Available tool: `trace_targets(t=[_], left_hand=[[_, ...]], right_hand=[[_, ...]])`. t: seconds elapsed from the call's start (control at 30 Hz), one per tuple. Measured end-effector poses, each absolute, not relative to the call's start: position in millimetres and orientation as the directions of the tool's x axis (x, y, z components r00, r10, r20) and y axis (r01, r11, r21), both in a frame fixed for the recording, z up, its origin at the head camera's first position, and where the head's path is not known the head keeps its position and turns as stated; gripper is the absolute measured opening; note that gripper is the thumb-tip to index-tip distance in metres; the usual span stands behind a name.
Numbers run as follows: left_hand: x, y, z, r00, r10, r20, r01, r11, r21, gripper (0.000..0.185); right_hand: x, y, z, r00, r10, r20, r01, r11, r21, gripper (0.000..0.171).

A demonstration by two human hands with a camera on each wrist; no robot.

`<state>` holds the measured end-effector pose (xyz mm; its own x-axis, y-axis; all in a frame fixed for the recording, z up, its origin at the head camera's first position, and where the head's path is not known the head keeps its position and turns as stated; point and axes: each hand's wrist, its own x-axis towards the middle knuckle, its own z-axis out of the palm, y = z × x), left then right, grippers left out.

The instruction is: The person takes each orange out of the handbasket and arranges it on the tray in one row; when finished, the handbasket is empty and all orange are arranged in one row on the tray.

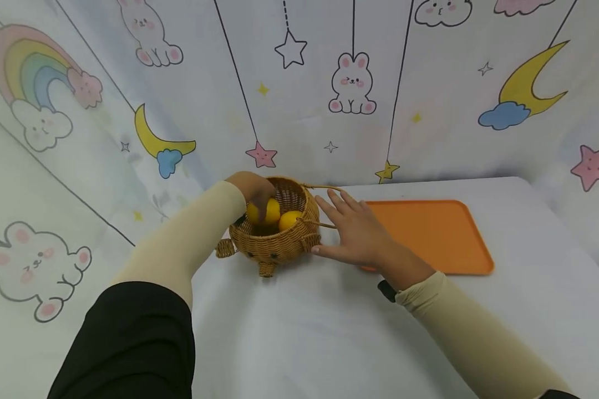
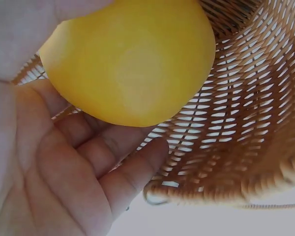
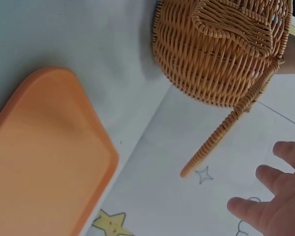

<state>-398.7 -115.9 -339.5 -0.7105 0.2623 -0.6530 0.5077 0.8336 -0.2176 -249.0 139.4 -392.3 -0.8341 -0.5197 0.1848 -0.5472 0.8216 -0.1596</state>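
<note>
1. A white cloth printed with bunnies, moons and stars is hanging behind the white table point(image 1: 329, 332), where an orange tray point(image 1: 429, 233) is lying.
2. The left hand point(image 1: 252, 191) is reaching into the wicker basket point(image 1: 274, 244), fingers curling around a yellow lemon point(image 2: 130, 59); a second lemon point(image 1: 290, 220) is sitting beside it.
3. The right hand point(image 1: 354, 233) is resting flat with fingers spread, touching the basket's side.
4. The lemon is looking smooth, firm and light; I'd judge that cupping its round middle suits it best.
</note>
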Motion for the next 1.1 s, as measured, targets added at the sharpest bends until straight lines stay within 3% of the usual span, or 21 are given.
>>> trace_targets(t=[0.4, 0.6, 0.8, 1.1], left_hand=[[-371, -124, -295, -0.771, 0.362, -0.523, 0.491, 0.862, -0.127, 0.083], [-356, -126, -272, -0.77, 0.396, -0.501, 0.495, 0.866, -0.076, 0.086], [-344, -104, -260, -0.764, 0.459, -0.455, 0.516, 0.857, -0.002, 0.07], [-322, -49, -265, -0.707, 0.604, -0.368, 0.601, 0.787, 0.137, 0.056]], right_hand=[[-222, 153, -387, -0.852, -0.487, 0.192, -0.515, 0.844, -0.148, 0.103], [-207, 162, -379, -0.856, -0.48, 0.191, -0.506, 0.855, -0.117, 0.104], [-196, 188, -381, -0.87, -0.442, 0.22, -0.47, 0.877, -0.096, 0.103], [-173, 227, -385, -0.91, -0.366, 0.195, -0.389, 0.916, -0.096, 0.105]])
